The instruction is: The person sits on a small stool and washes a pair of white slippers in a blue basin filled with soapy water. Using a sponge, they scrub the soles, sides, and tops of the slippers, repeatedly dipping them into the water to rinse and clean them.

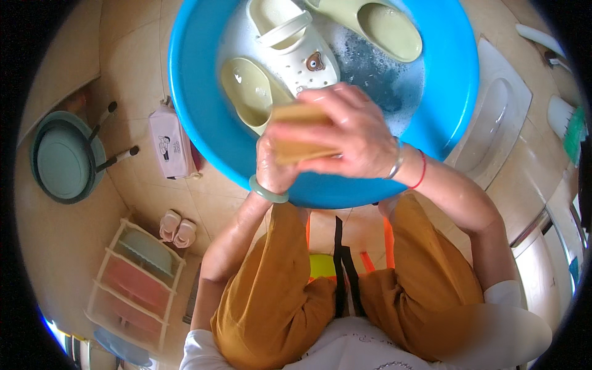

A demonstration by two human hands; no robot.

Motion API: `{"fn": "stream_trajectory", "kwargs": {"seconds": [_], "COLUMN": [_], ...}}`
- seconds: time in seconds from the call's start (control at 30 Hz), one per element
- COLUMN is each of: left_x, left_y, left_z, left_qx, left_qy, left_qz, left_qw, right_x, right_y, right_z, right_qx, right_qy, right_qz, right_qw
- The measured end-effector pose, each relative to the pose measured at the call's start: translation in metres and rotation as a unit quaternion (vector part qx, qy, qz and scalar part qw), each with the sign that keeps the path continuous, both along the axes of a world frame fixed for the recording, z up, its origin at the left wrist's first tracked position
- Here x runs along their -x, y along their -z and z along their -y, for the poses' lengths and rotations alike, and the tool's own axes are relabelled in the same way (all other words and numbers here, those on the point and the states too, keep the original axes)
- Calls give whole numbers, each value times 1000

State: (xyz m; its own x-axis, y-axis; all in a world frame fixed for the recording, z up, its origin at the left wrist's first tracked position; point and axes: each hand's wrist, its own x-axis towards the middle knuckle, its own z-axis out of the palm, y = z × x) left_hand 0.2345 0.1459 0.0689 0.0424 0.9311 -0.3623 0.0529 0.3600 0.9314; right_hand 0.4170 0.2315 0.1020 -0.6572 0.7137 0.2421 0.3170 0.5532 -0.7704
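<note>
Above the near rim of a blue basin (453,80), both hands meet at a tan-brown block (302,132), smeared by motion; its kind I cannot make out. My right hand (354,126) lies across it with fingers bent round it. My left hand (275,163) closes at its left edge, most of its fingers hidden behind the block. Beyond my hands, a white clog (302,55) with a bear charm and heel strap lies in sudsy water (376,77). A pale green slipper (246,92) rests to its left, another pale green slipper (388,31) to its right.
A squat toilet (493,123) is set in the floor right of the basin. On the left are a pink box-shaped bag (169,142), hanging grey-green basins (65,157), small pink slippers (177,228) and a rack (135,277). White brushes (558,117) hang at the far right.
</note>
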Motion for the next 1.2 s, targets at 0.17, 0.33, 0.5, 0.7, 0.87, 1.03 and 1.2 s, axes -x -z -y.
{"fn": "stream_trajectory", "kwargs": {"seconds": [0.17,0.33,0.5,0.7,0.87,1.03,1.2], "left_x": [-2,-12,-18,-1,-13,-6,7], "left_y": [-9,-3,-5,-11,3,-10,-7], "left_z": [1,11,3,4,13,3,11], "left_qx": [97,107,111,67,107,107,76], "left_qy": [-46,-66,-151,-124,-108,-133,-161], "left_qz": [-23,-2,-5,-36,15,-26,-19], "left_qw": [994,992,982,989,988,985,984], "right_x": [-74,-24,5,-83,-12,-6,-86], "right_y": [49,21,1,57,17,24,89], "right_z": [34,22,6,33,19,11,14], "right_qx": [124,65,5,135,65,45,102], "right_qy": [99,92,50,141,126,117,161], "right_qz": [97,18,17,108,-7,-3,340], "right_qw": [983,993,999,975,990,992,921]}}
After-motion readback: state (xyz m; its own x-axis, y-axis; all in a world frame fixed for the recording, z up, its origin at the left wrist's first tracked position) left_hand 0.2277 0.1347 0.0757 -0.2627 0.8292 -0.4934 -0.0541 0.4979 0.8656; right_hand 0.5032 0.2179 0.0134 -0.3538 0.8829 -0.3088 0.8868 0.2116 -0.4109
